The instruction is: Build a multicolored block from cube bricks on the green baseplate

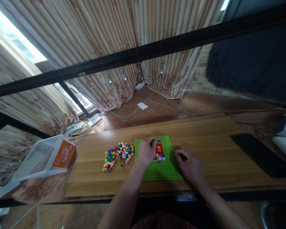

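On the table lies a green baseplate, and the patch of coloured blocks is on it. The left hand is above this patch, fingers bent; the right hand is loosely curled at the plate's right edge. Whether either grips a block, I cannot tell.

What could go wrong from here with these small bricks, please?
The left hand partly hides the brick pattern on the green baseplate; it might bump a brick there. The loose bricks lie uncontained on the wooden table, so a careless sweep could scatter them. The right hand, close to the baseplate's right edge, might nudge the plate.
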Tool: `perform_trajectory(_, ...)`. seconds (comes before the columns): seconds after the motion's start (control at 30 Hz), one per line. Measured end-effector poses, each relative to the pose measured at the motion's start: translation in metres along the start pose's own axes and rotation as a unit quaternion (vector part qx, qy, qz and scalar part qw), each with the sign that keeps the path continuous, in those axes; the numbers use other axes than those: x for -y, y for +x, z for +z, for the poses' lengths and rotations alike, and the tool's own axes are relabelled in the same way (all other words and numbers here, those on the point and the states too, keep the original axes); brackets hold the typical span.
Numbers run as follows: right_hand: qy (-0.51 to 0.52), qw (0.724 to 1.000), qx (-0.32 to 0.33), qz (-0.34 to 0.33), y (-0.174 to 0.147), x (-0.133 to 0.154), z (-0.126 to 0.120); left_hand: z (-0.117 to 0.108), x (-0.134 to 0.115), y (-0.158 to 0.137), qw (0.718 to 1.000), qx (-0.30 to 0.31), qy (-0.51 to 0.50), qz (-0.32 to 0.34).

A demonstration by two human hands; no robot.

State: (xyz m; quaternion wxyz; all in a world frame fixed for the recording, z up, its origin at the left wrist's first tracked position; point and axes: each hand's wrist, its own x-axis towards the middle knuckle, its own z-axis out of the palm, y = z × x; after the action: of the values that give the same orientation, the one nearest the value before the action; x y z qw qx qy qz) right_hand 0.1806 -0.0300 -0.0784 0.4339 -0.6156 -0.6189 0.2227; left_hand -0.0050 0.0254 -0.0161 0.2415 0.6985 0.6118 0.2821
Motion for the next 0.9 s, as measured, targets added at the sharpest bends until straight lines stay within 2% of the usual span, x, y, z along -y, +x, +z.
perform_trajectory(0.1, -0.006, 1.000, 0.003, -0.001, 0.000, 0.000, 0.000, -0.001, -0.005, -0.005, 0.995, -0.024, 0.092, 0.036)
perform_trajectory(0.3, -0.016, 1.000, 0.008, -0.011, -0.001, 0.001, -0.001, 0.001, -0.016, -0.013, 0.963, -0.038, 0.247, 0.098)
perform_trajectory(0.47, -0.027, 0.999, 0.011, -0.016, -0.002, -0.002, -0.002, 0.008, -0.020, -0.014, 0.960, -0.042, 0.260, 0.091)
perform_trajectory(0.6, -0.037, 0.999, 0.013, -0.014, -0.002, -0.006, -0.002, 0.006, -0.015, -0.018, 0.976, -0.071, 0.195, 0.064)
perform_trajectory(0.73, -0.046, 0.999, 0.013, -0.021, -0.003, -0.010, -0.001, -0.010, 0.008, -0.039, 0.980, -0.162, 0.112, 0.026)
perform_trajectory(0.9, -0.058, 0.998, 0.007, -0.018, -0.003, -0.014, 0.000, -0.041, 0.063, -0.093, 0.967, -0.242, 0.083, -0.024)
